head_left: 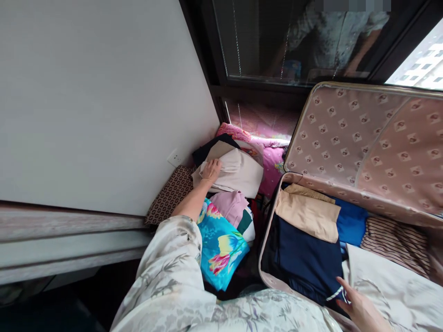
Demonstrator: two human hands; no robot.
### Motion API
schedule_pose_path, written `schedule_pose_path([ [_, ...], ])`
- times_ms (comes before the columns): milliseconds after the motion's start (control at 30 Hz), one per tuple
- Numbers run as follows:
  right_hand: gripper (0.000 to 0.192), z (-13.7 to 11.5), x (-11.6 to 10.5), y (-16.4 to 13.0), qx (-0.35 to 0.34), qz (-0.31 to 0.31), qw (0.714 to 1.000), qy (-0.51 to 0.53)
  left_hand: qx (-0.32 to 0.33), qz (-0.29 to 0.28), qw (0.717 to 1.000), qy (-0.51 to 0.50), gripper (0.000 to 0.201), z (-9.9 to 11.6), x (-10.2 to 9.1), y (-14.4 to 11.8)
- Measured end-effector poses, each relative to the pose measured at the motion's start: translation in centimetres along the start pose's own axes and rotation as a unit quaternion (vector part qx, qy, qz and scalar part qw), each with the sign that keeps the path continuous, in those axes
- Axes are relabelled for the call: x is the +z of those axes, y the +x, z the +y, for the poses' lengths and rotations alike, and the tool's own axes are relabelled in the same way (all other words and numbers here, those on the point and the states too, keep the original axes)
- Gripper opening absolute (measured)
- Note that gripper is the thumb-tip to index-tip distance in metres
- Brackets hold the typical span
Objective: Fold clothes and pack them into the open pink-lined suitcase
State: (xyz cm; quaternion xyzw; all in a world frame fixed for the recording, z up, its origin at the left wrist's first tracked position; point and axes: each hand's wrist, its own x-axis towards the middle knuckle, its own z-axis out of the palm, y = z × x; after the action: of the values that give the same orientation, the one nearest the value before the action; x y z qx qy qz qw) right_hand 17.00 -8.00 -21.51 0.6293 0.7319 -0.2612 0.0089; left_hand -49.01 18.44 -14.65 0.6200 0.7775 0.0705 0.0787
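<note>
floor (242,281) | clothes pile (228,193) by wall | open suitcase (273,276) (folded garments inside) beside it
</note>
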Motion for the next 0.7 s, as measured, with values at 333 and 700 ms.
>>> schedule_pose_path([
  [333, 0.056, -2.6, -1.1, 2.5, -0.036, -0.016, 0.996, 0.084, -0.052, 0.02, 0.995, -0.081, 0.045, 1.3, -6.2, 1.9],
  [700, 0.062, -10.9, -5.1, 7.5, -0.089, -0.099, 0.939, 0.316, 0.075, -0.031, 0.877, -0.473, 0.031, 18.3, -16.9, -3.2],
])
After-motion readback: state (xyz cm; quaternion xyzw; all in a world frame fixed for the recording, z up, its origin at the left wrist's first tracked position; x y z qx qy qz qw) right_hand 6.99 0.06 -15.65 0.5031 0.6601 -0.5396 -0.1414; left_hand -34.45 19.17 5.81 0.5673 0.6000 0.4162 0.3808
